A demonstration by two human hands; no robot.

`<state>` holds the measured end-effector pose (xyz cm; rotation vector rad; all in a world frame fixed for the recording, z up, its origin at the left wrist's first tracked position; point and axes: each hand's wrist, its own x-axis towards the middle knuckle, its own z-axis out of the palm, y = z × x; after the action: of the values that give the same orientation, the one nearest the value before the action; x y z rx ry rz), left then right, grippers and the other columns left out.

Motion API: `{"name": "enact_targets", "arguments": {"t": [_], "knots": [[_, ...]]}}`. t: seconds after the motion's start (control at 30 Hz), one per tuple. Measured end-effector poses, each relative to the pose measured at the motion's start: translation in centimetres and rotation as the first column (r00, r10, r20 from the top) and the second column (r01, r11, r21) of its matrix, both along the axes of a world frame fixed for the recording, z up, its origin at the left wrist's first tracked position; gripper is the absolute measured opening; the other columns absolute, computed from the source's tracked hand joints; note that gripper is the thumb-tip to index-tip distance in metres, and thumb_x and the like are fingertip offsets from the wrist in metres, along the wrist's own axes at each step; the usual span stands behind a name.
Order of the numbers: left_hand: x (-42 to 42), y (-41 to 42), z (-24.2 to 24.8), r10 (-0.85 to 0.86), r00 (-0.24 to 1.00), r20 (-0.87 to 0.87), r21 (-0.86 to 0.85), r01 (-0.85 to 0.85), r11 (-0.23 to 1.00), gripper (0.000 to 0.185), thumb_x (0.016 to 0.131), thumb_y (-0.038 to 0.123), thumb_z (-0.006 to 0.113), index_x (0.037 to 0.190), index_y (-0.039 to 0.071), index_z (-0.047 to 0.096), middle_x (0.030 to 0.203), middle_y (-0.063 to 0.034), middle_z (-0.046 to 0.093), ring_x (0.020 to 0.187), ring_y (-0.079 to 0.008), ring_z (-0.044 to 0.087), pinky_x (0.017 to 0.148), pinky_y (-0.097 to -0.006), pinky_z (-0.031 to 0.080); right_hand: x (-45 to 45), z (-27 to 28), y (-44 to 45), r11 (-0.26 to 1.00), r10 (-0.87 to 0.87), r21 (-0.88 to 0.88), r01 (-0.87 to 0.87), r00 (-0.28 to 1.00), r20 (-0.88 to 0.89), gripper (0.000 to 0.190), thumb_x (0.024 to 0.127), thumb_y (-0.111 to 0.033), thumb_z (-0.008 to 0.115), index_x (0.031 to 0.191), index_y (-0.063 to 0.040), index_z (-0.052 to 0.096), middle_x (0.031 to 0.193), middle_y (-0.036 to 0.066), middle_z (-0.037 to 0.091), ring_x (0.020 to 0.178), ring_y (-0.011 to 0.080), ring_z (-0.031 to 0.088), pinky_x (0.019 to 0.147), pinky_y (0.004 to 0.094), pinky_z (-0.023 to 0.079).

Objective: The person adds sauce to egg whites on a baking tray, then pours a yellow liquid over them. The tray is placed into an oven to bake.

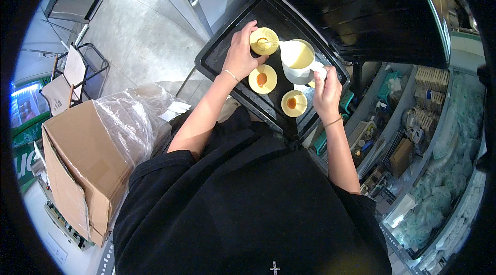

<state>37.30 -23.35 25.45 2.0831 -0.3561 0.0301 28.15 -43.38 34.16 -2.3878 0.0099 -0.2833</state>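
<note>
My right hand (328, 91) grips the handle of a white pitcher (298, 61) holding pale yellow liquid. The pitcher is tilted, and a thin stream runs from its spout into a small yellow cup (253, 44). Around that cup's left side curve the thumb and fingers of my left hand (242, 52). Two more yellow cups stand close by, one near my left wrist (272, 77) and one at the front (301, 110), each with amber liquid at the bottom. Beneath the pitcher shows a sliver of another yellow item, mostly hidden. All rest on a black baking tray (248, 98).
A large black panel (364, 11) rises right behind the tray. Shelves (391, 120) with baskets and packed goods lie to my right. At left are a cardboard box (87, 131) in clear plastic, folding chairs (73, 71) and tiled floor (155, 38).
</note>
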Motion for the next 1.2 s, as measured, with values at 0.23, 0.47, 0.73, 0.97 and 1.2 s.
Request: {"name": "enact_targets", "arguments": {"t": [0.23,0.47,0.73,0.97,1.2], "knots": [[-0.06,0.04,0.06,0.003,1.000,-0.002,-0.010,-0.003,1.000,0.091,0.056,0.007,0.080,0.132,0.006,0.030,0.117,-0.0121,0.052,0.108,-0.0284,0.049,0.096,-0.0377,0.039,-0.11,0.16,0.17,1.000,-0.024,0.001,0.024,1.000,-0.005,0.020,0.091,-0.019,0.051,0.090,0.001,0.048,0.071,0.017,0.057,0.064,0.0310,0.058,0.058,0.0360,0.045],[-0.18,0.13,0.28,-0.001,0.999,-0.053,-0.047,-0.001,0.999,0.088,0.057,0.007,0.079,0.131,0.009,0.031,0.119,-0.0127,0.052,0.113,-0.0313,0.045,0.099,-0.0391,0.037,0.00,0.26,0.03,0.999,-0.044,-0.027,0.043,0.999,-0.028,0.021,0.090,-0.020,0.053,0.091,0.000,0.048,0.068,0.017,0.057,0.062,0.0328,0.058,0.056,0.0381,0.045],[-0.22,0.13,-0.13,0.005,1.000,-0.022,-0.034,-0.005,0.999,0.091,0.055,0.008,0.081,0.131,0.007,0.031,0.116,-0.0121,0.052,0.108,-0.0282,0.048,0.095,-0.0371,0.041,0.19,0.42,-0.14,0.997,-0.049,-0.055,0.047,0.998,-0.027,0.021,0.090,-0.020,0.052,0.091,0.000,0.049,0.070,0.019,0.058,0.065,0.0351,0.059,0.057,0.0402,0.045],[-0.12,0.09,-0.32,0.013,1.000,-0.002,-0.013,-0.013,1.000,0.090,0.055,0.009,0.081,0.131,0.007,0.032,0.115,-0.0111,0.053,0.107,-0.0279,0.049,0.095,-0.0374,0.041,0.20,0.52,-0.23,0.997,-0.057,-0.053,0.054,0.997,-0.058,0.021,0.090,-0.020,0.052,0.091,0.000,0.048,0.071,0.021,0.058,0.067,0.0370,0.059,0.058,0.0413,0.045],[-0.15,0.07,-0.26,0.015,1.000,0.013,-0.008,-0.015,1.000,0.090,0.056,0.010,0.081,0.130,0.007,0.031,0.115,-0.0107,0.053,0.105,-0.0281,0.050,0.094,-0.0376,0.042,0.14,0.39,-0.34,0.998,-0.052,-0.050,0.049,0.997,-0.065,0.022,0.090,-0.022,0.052,0.091,0.000,0.048,0.072,0.021,0.058,0.067,0.0376,0.059,0.058,0.0415,0.045]]}}
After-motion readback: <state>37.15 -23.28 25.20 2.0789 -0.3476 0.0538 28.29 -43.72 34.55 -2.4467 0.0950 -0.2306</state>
